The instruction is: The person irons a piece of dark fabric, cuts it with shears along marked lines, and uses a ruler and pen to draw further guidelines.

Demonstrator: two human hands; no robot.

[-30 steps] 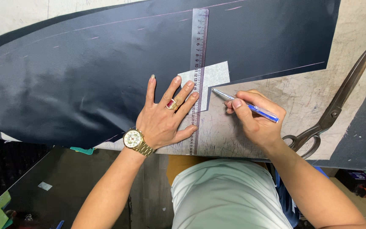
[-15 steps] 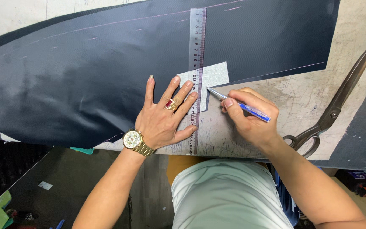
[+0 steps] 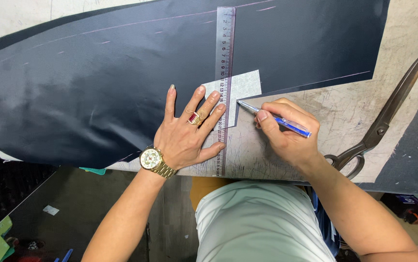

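Note:
My left hand (image 3: 189,133) lies flat with spread fingers on a clear plastic ruler (image 3: 225,58) and on the dark fabric (image 3: 97,82), pinning both to the table. The ruler runs away from me across the fabric and over a small pale grey patch (image 3: 245,87). My right hand (image 3: 286,131) grips a blue pen (image 3: 286,122), its tip touching the patch's lower right edge beside the ruler. A gold watch is on my left wrist and a red-stoned ring on one finger.
Large metal scissors (image 3: 388,114) lie shut on the worn worktable (image 3: 335,111) to the right of my right hand. Another dark cloth piece (image 3: 412,155) covers the right edge. Chalk lines cross the fabric. Below the table's near edge is a dark floor with scraps.
My right hand has slid the pen slightly up and left along the ruler, from the table surface to the patch's edge. My left hand and the ruler have stayed put.

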